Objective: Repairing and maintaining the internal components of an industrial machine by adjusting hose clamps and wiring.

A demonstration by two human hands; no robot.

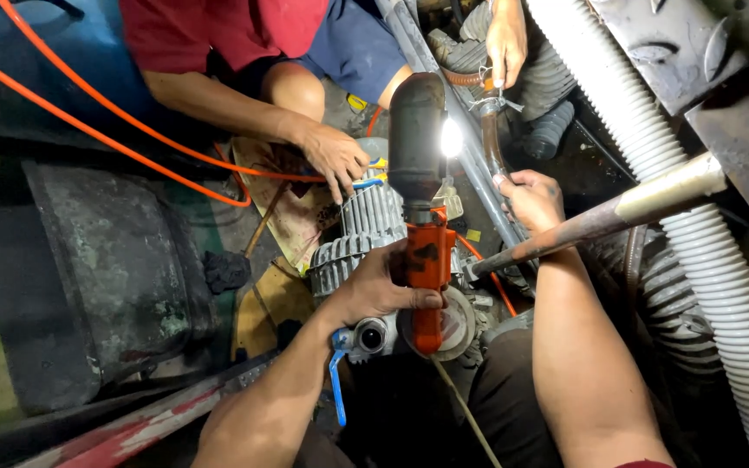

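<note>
Our left hand sits closest to the lens, grip wrapped tight around the orange handle of a torch, which stands upright at frame centre over a grey finned motor housing. Torch's dark head points up, with a bright light glaring just beside it. Our right hand is further up and to the right, fingers curled closed around a brownish hose beside a grey metal frame bar. A rusty pipe with a pale sleeve crosses just over our right wrist. Blue lever valve hangs below the left hand. A co-worker in a red shirt crouches opposite: one hand rests on top of the finned housing, the other hand pinches the hose clamp higher up. An orange cable runs across the left side. White ribbed duct runs down the right side.
</note>
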